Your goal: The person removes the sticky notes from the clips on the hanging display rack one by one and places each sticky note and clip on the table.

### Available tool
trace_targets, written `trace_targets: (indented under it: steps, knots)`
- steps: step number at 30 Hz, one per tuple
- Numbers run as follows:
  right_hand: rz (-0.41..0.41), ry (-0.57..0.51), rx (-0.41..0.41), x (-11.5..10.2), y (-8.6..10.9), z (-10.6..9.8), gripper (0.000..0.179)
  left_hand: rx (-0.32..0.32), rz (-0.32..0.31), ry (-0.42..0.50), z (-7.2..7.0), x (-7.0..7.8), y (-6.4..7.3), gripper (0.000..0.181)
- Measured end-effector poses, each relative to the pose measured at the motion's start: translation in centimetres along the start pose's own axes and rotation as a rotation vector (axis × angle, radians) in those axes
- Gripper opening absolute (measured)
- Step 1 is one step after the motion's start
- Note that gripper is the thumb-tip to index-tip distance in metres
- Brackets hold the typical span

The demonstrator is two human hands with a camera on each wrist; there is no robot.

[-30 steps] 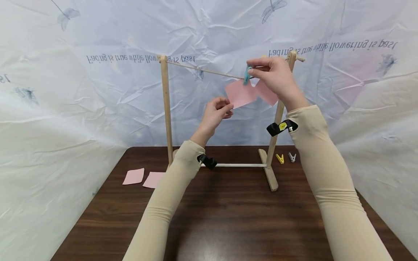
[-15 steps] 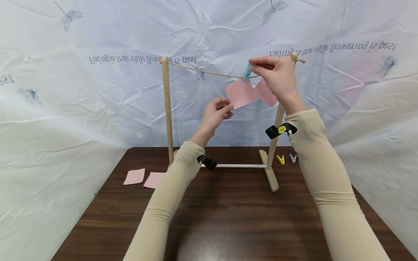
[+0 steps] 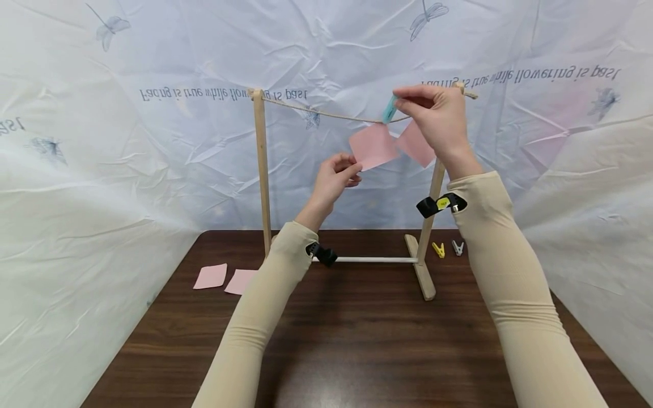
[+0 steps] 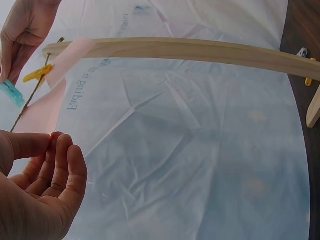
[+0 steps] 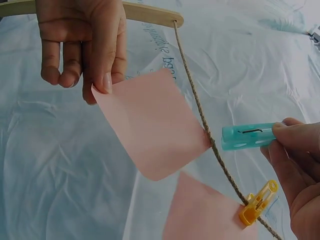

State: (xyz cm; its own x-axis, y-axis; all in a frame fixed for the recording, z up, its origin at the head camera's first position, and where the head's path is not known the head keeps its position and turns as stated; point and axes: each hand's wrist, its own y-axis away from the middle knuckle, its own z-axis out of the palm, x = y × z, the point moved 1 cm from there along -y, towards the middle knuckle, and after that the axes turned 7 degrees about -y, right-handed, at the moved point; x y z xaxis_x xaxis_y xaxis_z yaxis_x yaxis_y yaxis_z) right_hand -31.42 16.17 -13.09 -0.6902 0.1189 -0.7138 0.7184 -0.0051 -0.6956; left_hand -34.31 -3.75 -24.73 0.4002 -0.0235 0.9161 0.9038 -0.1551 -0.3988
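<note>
I face creased whitish sheeting point(image 3: 194, 164) printed with grey-blue dragonflies point(image 3: 427, 20) and lettering point(image 3: 520, 76), behind a dark wood-grain table point(image 3: 377, 345) catching soft light.

Sheet point(image 5: 150, 125): matt paper; clip point(image 5: 249, 140): glossy plastic; cord point(image 5: 196, 97): rough fibre; post point(image 3: 262, 170): smooth wood.

The head view is bright and evenly lit, with pale glare on the near middle of the table point(image 3: 377, 328), soft shadow beneath the left arm point(image 3: 260, 306), and stretching toward its edges. Both wrist views are dimmer and bluish; the left one shades the left hand point(image 4: 47, 185) and bows the wooden post point(image 4: 170, 48). In the right one, the lettering point(image 5: 163, 47) looks soft.
</note>
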Motion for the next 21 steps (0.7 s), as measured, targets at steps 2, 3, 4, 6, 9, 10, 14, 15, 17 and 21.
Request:
trace_targets:
  steps: [2, 3, 4, 6, 9, 10, 14, 15, 17, 21]
  knots:
    - [0.003, 0.008, 0.001, 0.1, 0.1, -0.1, 0.021, 0.003, -0.002, 0.002, -0.1, -0.1, 0.0, 0.007]
    - [0.001, 0.015, 0.002, 0.1, 0.1, -0.1, 0.021, 0.003, -0.001, 0.001, -0.1, -0.1, 0.1, 0.007]
    - [-0.002, 0.02, 0.003, 0.1, 0.1, -0.2, 0.021, 0.003, -0.001, -0.002, -0.2, -0.1, 0.2, 0.007]
    - [-0.004, 0.024, 0.003, 0.0, 0.1, -0.2, 0.021, 0.002, -0.001, -0.006, -0.3, -0.2, 0.2, 0.007]
    - [-0.007, 0.025, 0.002, 0.0, 0.1, -0.2, 0.022, 0.002, 0.0, -0.009, -0.4, -0.4, 0.3, 0.007]
    - [-0.005, 0.022, 0.002, 0.0, 0.1, -0.3, 0.022, 0.002, 0.0, -0.008, -0.5, -0.4, 0.3, 0.007]
    - [-0.004, 0.023, 0.002, 0.0, 0.2, -0.4, 0.021, 0.003, 0.0, -0.014, -0.7, -0.5, 0.5, 0.007]
    - [-0.002, 0.024, 0.003, 0.1, 0.2, -0.4, 0.021, 0.002, 0.0, -0.016, -0.7, -0.5, 0.5, 0.007]
    - [0.001, 0.024, 0.002, 0.1, 0.3, -0.5, 0.021, 0.003, 0.002, -0.02, -0.8, -0.5, 0.5, 0.007]
    - [0.013, 0.031, -0.006, 0.1, 0.4, -0.6, 0.022, 0.003, 0.011, -0.029, -1.0, -0.6, 0.5, 0.009]
